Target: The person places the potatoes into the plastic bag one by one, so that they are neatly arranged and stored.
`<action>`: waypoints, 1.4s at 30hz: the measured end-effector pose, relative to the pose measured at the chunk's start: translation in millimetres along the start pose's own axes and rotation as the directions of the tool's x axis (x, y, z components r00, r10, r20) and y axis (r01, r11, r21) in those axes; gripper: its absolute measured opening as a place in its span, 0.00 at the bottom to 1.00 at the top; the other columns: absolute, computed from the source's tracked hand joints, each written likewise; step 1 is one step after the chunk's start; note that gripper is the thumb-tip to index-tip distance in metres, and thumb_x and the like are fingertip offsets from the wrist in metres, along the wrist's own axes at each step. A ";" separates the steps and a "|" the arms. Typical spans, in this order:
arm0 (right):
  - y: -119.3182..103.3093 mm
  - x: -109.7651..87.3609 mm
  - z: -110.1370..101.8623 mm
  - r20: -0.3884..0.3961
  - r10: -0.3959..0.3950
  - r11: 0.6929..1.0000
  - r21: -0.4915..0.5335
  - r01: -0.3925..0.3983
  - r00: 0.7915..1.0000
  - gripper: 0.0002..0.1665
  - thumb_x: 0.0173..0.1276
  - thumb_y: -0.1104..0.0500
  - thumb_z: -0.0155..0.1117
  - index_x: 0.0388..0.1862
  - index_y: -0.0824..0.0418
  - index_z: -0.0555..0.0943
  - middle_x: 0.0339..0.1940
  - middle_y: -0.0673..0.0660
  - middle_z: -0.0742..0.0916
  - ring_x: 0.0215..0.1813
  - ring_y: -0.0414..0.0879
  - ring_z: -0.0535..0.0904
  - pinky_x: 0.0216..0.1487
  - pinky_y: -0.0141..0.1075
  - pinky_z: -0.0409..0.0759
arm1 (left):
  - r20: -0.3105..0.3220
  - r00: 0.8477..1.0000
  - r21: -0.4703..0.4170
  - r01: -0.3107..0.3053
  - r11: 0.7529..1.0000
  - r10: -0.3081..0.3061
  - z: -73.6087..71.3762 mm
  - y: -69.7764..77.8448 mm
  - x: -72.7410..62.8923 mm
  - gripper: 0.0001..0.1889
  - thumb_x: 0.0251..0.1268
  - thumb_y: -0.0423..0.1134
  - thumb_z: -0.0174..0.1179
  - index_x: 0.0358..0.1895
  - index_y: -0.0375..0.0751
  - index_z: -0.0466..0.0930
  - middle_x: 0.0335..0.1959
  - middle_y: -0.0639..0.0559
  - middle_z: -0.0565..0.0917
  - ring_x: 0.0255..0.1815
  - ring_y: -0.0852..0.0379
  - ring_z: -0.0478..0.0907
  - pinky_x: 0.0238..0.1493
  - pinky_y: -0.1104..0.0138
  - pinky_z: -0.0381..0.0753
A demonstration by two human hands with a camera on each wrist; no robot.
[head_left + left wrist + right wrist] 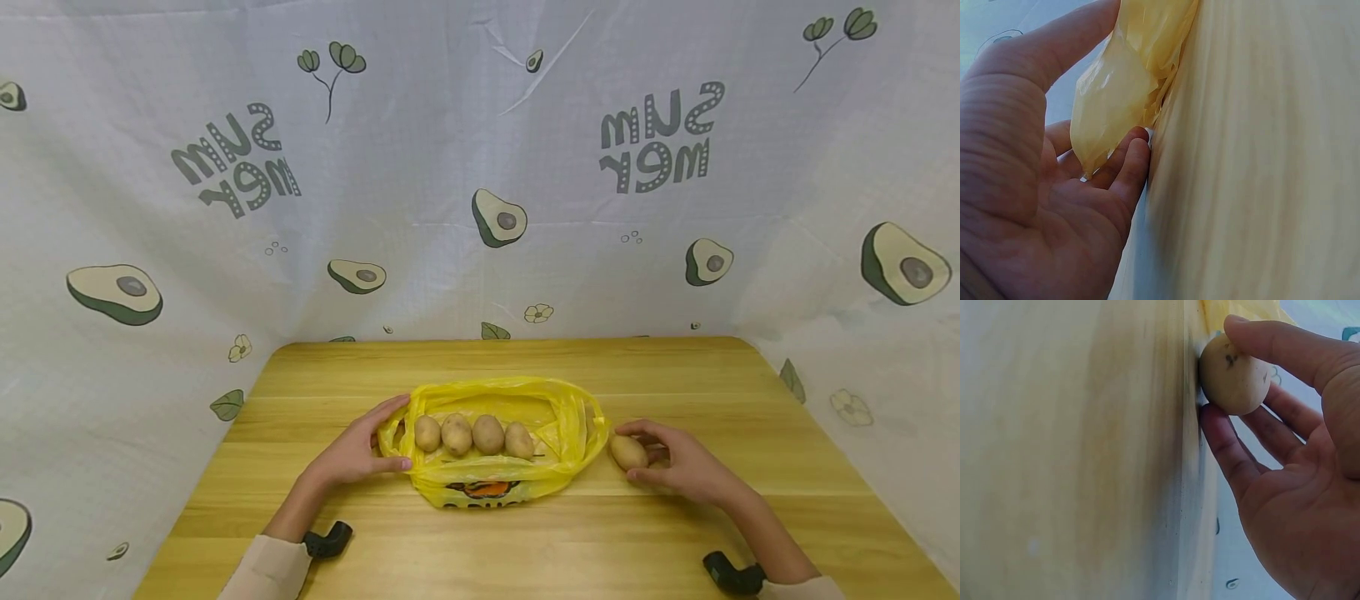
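Note:
A yellow plastic bag [491,479] lies on the table with its mouth spread wide, and several potatoes [488,435] sit in a row inside it. At its left end my left hand [358,450] holds the plastic, thumb at the front edge and fingers toward the back. In the left wrist view, crumpled yellow plastic of the bag [1113,103] lies between thumb and fingers. Just right of the bag, my right hand [678,464] grips a single potato [628,452]. The right wrist view shows that potato [1233,375] between thumb and fingers, close against the tabletop.
The wooden table [495,550] has a light grain and rounded far corners. Behind and beside it hangs a white cloth [420,150] printed with avocados and lettering. Dark wrist-worn devices [327,540] are on both wrists.

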State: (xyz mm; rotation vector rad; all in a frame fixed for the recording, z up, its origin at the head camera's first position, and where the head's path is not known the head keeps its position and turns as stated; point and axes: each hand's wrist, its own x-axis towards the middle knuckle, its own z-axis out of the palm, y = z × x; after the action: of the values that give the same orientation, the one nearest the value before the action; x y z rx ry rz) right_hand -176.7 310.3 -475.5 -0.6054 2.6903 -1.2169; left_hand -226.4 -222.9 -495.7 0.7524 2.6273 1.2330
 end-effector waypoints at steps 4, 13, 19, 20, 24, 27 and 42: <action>-0.4 -0.7 1.2 0.000 0.016 1.000 0.022 -0.016 1.000 0.34 0.63 0.53 0.78 0.66 0.58 0.78 0.61 0.60 0.84 0.55 0.32 0.79 0.51 0.31 0.85 | 0.000 1.000 0.003 0.001 1.000 -0.001 0.1 -0.4 -0.1 0.54 0.55 0.55 0.77 0.83 0.49 0.57 0.83 0.45 0.59 0.84 0.39 0.53 0.79 0.38 0.56; -4.9 -2.2 -1.6 -0.016 0.049 0.997 0.056 -0.048 0.999 0.33 0.65 0.54 0.77 0.66 0.62 0.78 0.62 0.64 0.83 0.56 0.41 0.82 0.50 0.33 0.86 | 0.003 1.000 -0.006 0.006 1.000 -0.006 0.2 -0.6 -0.3 0.54 0.55 0.55 0.78 0.83 0.49 0.57 0.83 0.45 0.58 0.84 0.39 0.53 0.79 0.38 0.55; -3.3 -4.1 -5.8 -0.044 0.124 0.990 0.066 -0.121 0.991 0.34 0.65 0.52 0.77 0.67 0.61 0.77 0.64 0.67 0.82 0.53 0.42 0.85 0.48 0.32 0.86 | 0.000 1.000 -0.001 0.005 1.000 -0.005 0.1 -1.2 -0.6 0.54 0.55 0.56 0.77 0.83 0.49 0.57 0.83 0.45 0.59 0.84 0.38 0.53 0.79 0.38 0.56; -3.4 -4.1 -6.8 -0.048 0.130 0.990 0.070 -0.126 0.990 0.34 0.65 0.52 0.77 0.67 0.61 0.77 0.64 0.67 0.82 0.52 0.42 0.86 0.47 0.31 0.85 | 0.000 1.000 -0.001 0.005 1.000 -0.005 0.0 -1.2 -0.7 0.54 0.55 0.56 0.77 0.83 0.49 0.57 0.83 0.45 0.59 0.84 0.38 0.53 0.79 0.38 0.56; -6.0 -3.8 -10.6 -0.073 0.136 0.989 0.076 -0.130 0.988 0.34 0.64 0.52 0.78 0.66 0.61 0.78 0.63 0.67 0.82 0.52 0.40 0.85 0.47 0.31 0.85 | 0.003 1.000 -0.001 0.007 1.000 -0.007 -0.6 -0.3 -0.6 0.54 0.55 0.56 0.77 0.83 0.49 0.57 0.83 0.45 0.59 0.84 0.38 0.53 0.79 0.38 0.56; -10.0 -3.0 -14.1 -0.090 0.135 0.989 0.066 -0.130 0.987 0.34 0.64 0.52 0.78 0.66 0.60 0.78 0.63 0.66 0.82 0.52 0.38 0.84 0.47 0.30 0.85 | 0.003 1.000 0.008 0.003 1.000 -0.003 -1.2 1.1 -0.5 0.54 0.55 0.56 0.77 0.83 0.48 0.57 0.83 0.44 0.59 0.84 0.38 0.53 0.79 0.38 0.56; -25.3 1.8 -21.7 -0.167 0.101 0.994 0.058 -0.093 0.981 0.32 0.64 0.54 0.78 0.65 0.62 0.79 0.61 0.63 0.83 0.52 0.34 0.81 0.50 0.31 0.86 | 0.007 1.000 0.007 0.016 1.000 -0.016 -2.3 2.3 -0.4 0.55 0.55 0.56 0.77 0.83 0.48 0.56 0.84 0.45 0.58 0.84 0.40 0.52 0.80 0.39 0.55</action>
State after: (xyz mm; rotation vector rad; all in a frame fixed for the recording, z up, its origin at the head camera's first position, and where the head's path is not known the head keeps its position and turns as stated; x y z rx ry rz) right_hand -176.7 309.6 -442.2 -0.3742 2.7791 -1.3627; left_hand -225.9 -223.4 -492.6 0.7347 2.6280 1.2149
